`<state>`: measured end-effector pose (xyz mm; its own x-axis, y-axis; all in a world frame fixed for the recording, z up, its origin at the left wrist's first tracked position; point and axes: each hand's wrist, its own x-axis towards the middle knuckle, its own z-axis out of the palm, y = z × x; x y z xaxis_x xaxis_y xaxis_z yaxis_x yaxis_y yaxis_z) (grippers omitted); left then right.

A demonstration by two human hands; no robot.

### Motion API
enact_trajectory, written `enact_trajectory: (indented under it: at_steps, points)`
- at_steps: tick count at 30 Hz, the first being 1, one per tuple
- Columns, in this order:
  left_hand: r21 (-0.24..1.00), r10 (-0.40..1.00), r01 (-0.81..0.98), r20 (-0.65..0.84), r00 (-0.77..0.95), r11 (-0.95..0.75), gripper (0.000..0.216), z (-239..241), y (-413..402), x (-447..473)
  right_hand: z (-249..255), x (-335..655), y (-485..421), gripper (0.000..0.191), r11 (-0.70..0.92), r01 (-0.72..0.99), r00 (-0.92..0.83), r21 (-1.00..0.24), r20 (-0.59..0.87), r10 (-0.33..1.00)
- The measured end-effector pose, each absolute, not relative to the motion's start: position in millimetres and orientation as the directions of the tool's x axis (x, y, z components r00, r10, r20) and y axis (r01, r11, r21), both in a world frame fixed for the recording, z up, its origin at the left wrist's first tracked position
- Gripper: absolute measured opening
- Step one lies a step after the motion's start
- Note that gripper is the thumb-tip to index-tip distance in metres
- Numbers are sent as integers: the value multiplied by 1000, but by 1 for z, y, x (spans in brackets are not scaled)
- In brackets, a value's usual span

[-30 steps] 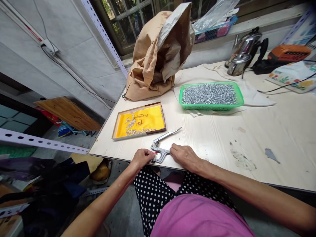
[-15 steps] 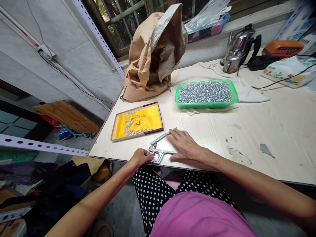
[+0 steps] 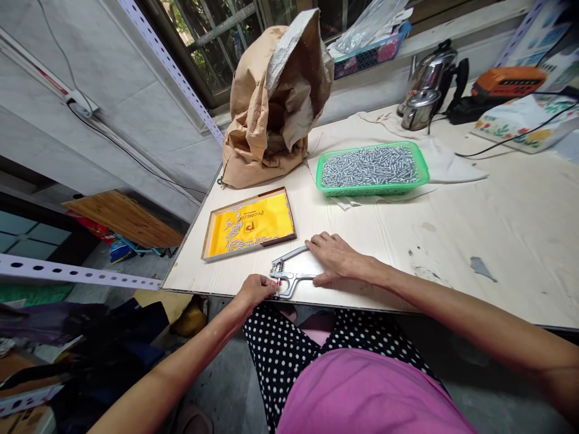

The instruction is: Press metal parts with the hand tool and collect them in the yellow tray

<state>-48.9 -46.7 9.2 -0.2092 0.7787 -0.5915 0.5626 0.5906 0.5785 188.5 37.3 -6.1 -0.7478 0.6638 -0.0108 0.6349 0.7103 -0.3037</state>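
Right hand (image 3: 337, 258) has shifted since a second ago, when it only had the end of the lower handle: now it's across both handles of a grey metal plier-like tool (image 3: 292, 278), fingers over the top one, thumb by the bottom one, so yeah, gripping it. Tool's near the front edge of a pale wood-grain table (image 3: 511, 223). Left hand (image 3: 256, 291) is at the tool's other end, fingertips bunched beside a small red piece (image 3: 278, 282); can't tell if they're gripping it, too tiny to make out. Tabletop's kinda scuffed on the right, with dark smudges and a grey patch (image 3: 482, 268). Just behind the tool sits a shallow cardboard tray (image 3: 271, 226) with a bright yellow bottom and loose silver metal pins (image 3: 244, 244) in it. Further back there's a green plastic basket (image 3: 362, 191) full of similar silver bits on a whitish cloth (image 3: 452, 163), plus a big open brown paper sack (image 3: 251, 96) to its left. Back right has a shiny steel kettle (image 3: 436, 69), a smaller steel pot (image 3: 420, 108) and a white flowery packet (image 3: 520, 123). Room-wise: grey wall (image 3: 131, 108) on the left, barred window (image 3: 221, 36) behind the sack, brown wooden board (image 3: 126, 220) tilted down low beyond the table
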Motion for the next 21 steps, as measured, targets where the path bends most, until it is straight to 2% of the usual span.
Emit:
enact_trajectory:
  at_steps: [4,7,10,12,13,17,21]
  points:
    - [564,780,587,-592,-202,580,26,10,-47,-51,-2,189,31,70,707,643,-741,-295,-8,671]
    - [503,827,715,-530,-188,485,27,11,-52,-51,-3,189,28,57,704,646,-735,-297,10,678]
    - [437,970,881,-230,-84,180,21,13,-60,-44,-4,188,23,41,709,635,-741,-305,18,671]
    - [387,996,920,-32,78,-59,16,13,-60,-35,-3,188,19,33,708,633,-741,-313,20,671]
    - [363,986,918,19,164,-160,17,13,-58,-29,-2,187,18,31,708,631,-741,-317,24,671]
    - [294,895,849,49,444,-438,52,5,-31,-12,0,187,15,35,698,618,-738,-361,41,674]
    - [303,792,770,-71,606,-562,65,-1,-5,-10,0,196,16,58,667,635,-723,-389,4,691]
